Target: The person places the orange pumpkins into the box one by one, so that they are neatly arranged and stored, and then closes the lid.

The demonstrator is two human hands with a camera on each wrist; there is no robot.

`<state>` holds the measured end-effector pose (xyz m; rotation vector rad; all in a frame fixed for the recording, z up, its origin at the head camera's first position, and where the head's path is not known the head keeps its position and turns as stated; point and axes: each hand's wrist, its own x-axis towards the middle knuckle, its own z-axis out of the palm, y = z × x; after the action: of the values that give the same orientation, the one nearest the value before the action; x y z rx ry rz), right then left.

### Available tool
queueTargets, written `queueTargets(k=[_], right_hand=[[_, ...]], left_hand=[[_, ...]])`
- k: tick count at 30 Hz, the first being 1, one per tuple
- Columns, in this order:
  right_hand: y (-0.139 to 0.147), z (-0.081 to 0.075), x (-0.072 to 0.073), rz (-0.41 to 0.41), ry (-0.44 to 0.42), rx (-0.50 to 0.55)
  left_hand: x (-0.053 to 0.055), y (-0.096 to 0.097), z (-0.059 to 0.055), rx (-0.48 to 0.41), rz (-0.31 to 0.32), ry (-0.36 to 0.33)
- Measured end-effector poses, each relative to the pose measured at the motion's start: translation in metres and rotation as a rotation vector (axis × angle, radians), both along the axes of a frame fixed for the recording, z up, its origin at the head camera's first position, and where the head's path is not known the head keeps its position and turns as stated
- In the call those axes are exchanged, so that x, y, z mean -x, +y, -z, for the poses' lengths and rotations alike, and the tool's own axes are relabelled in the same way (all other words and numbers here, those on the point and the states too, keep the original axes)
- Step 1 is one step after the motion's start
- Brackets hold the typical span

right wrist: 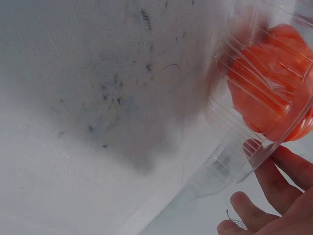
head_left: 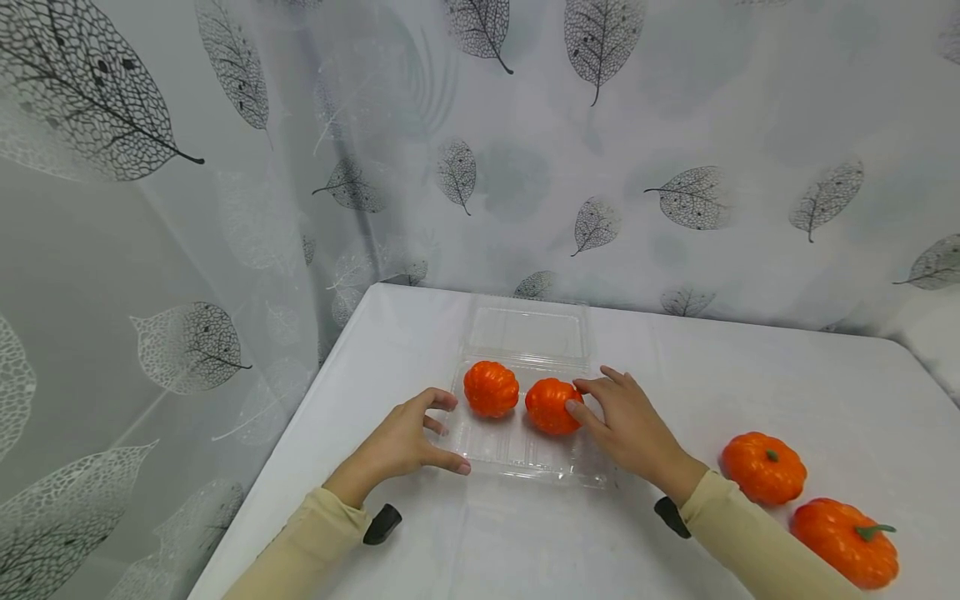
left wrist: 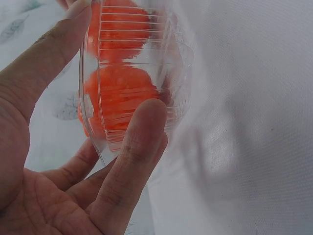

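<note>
Near loose pumpkin (head_left: 844, 543), far loose pumpkin (head_left: 763, 468) sit right on the table (head_left: 750, 367). Left hand (head_left: 401, 442): fingers wide at the clear box (head_left: 495, 446); I'd brace its edge lightly. Right hand (head_left: 633, 425) pinches the right-hand pumpkin (head_left: 551, 407) inside; seat it flat, clear of its neighbour (head_left: 491, 389). Lid (head_left: 528, 333) lies behind.

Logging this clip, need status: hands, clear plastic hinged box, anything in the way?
Left hand at left edge of box. Right hand at round, ribbed orange pumpkin inside, grip unclear. Lid open. No obstruction visible.
</note>
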<state>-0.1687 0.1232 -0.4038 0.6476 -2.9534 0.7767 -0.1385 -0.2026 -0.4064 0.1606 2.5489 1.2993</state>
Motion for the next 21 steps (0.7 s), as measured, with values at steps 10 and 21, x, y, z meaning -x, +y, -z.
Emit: queueTargets(k=[10,21], right_hand=[[0.013,-0.01,-0.012,0.048,-0.005,0.045],[0.046,-0.02,-0.039,0.07,0.038,0.063]], left_hand=[[0.0,-0.001,-0.001,-0.005,0.006,-0.002],[0.001,-0.001,0.0,0.012,0.001,0.0]])
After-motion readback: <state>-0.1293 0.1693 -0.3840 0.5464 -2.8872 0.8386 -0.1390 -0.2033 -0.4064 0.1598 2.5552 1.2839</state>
